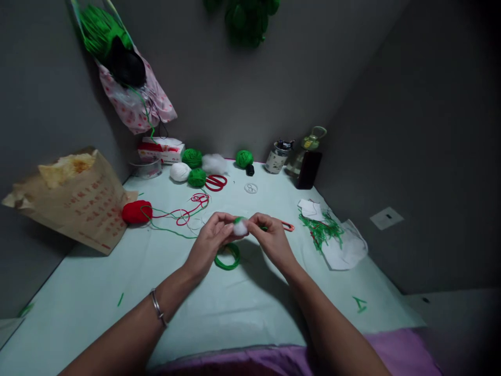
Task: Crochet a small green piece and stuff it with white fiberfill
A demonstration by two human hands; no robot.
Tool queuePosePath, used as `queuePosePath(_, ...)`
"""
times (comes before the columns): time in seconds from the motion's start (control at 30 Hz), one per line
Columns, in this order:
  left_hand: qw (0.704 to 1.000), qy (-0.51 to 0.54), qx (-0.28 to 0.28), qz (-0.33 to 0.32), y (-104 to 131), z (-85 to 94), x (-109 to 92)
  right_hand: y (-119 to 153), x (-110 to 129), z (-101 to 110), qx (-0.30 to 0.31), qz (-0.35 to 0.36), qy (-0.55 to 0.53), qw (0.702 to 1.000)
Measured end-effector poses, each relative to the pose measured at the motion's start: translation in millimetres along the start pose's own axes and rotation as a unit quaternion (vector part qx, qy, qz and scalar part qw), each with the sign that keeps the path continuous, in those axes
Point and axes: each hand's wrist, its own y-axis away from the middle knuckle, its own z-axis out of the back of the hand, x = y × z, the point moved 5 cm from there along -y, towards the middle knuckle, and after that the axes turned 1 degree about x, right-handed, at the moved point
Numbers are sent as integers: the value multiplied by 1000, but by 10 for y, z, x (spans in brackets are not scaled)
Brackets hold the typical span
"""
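A small green piece with white fluffy stuffing is held between both hands above the middle of the table. My left hand pinches it from the left, and a silver bangle circles that wrist. From the right, my right hand has its fingertips closed on the piece's edge. Below the hands a green ring of yarn lies on the pale tablecloth. An orange-red cutter sticks out beyond my right hand.
Red yarn and a paper bag stand left. Yarn balls, stuffing and red scissors lie behind. Back right are a pen cup and dark phone; green scraps lie right.
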Motion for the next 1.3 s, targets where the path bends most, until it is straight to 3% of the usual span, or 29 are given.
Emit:
queuePosePath(0.17, 1000, -12, -26, 8, -24, 45, 72, 27, 6, -56, 28, -3, -6, 1000)
queuePosePath(0.37, 995, -62, -71, -13, -89, 143, 91, 127, 116, -228, 108, 11, 3, 994)
queuePosePath(0.67, 995, -91, -29, -27, 1, 59, 57, -14, -129, -184, 19, -41, 16, 999)
queuePosePath(0.8, 995, -97, -28, -24, -22, 101, 79, 9, -39, -179, 44, -21, 9, 999)
queuePosePath(1.0, 986, -143, -75, -50, -137, 239, 99, 159, 149, -313, 98, 7, 26, 995)
queuePosePath(1.17, 975, -171, -106, -95, -110, 207, 95, 115, 86, -302, 84, -20, 15, 996)
queuePosePath(1.3, 972, -185, -87, -115, -14, 103, 16, 23, -33, -217, 51, -40, 8, 998)
